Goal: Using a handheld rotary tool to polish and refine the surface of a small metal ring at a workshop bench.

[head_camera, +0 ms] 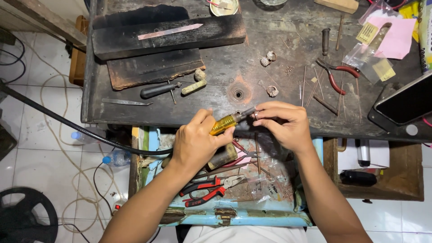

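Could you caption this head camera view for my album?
Left hand grips a yellow-handled tool against a small piece pinched in the right hand.

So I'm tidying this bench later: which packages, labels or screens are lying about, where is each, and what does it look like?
Phone: right edge of the bench, a dark rectangle, screen blank.
Pink paper sheet: top right corner, squarish, plain pink.
Clear plastic bags: beside the pink sheet, transparent and crumpled.
Yellow labels: small printed squares on those bags, a second one lower down.
White sheet: right compartment below the bench, under a marker.
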